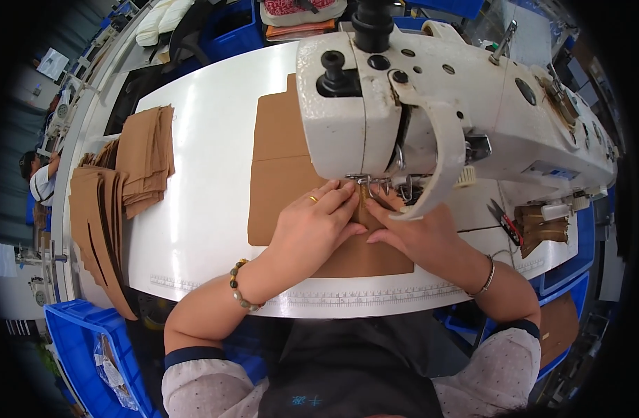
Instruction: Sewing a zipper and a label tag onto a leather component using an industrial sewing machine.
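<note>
A brown fabric panel [281, 198] lies flat on the white sewing table, partly under the head of a white sewing machine [347, 132]. My left hand [318, 226] rests on the panel with its fingers close together, their tips on a narrow brown strip [364, 202] in front of the presser foot [364, 180]. From the other side, my right hand [418, 235] holds the same spot, its index finger along the strip and its thumb near my left thumb. Both hands grip the fabric between them. The machine's curved guard hides part of my right fingers.
Stacks of cut brown fabric pieces [145, 160] lie at the left, some hanging over the table edge. Thread snips [506, 223] and a bundle of small brown pieces [544, 233] lie at the right. A ruler strip [319, 298] runs along the front edge. A blue bin [89, 341] stands lower left.
</note>
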The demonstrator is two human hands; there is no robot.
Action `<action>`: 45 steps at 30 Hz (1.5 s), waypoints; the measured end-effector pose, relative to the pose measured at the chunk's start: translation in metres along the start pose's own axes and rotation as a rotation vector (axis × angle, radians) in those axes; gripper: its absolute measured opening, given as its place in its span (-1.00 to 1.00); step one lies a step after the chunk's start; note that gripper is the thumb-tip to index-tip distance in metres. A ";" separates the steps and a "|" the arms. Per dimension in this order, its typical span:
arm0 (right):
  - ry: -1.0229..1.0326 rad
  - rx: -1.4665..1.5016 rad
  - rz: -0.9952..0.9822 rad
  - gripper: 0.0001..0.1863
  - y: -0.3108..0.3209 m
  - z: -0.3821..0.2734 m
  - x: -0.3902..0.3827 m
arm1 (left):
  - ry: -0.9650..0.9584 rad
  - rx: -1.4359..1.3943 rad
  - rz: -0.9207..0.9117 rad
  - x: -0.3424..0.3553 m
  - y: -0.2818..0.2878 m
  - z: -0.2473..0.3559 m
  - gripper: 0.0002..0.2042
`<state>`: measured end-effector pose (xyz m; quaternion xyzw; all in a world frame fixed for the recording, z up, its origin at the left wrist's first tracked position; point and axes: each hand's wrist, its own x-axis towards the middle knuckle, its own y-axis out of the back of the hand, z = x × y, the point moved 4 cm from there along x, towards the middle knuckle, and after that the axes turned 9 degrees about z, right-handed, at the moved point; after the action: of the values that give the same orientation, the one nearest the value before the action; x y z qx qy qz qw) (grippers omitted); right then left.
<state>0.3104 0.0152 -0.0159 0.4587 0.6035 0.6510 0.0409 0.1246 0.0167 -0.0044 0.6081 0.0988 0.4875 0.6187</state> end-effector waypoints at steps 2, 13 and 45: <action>0.010 -0.010 0.027 -0.46 0.001 0.000 0.000 | -0.005 0.013 -0.003 -0.003 0.002 0.003 -0.54; 0.006 0.088 0.020 -0.61 0.010 -0.007 0.000 | -0.006 0.028 -0.070 -0.021 -0.003 0.021 -0.43; -0.563 0.868 0.027 -0.61 -0.008 0.036 -0.008 | -0.045 0.134 0.011 -0.008 -0.005 0.008 -0.47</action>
<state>0.3344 0.0391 -0.0322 0.5986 0.7776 0.1925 -0.0010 0.1290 0.0064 -0.0107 0.6595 0.1139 0.4697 0.5758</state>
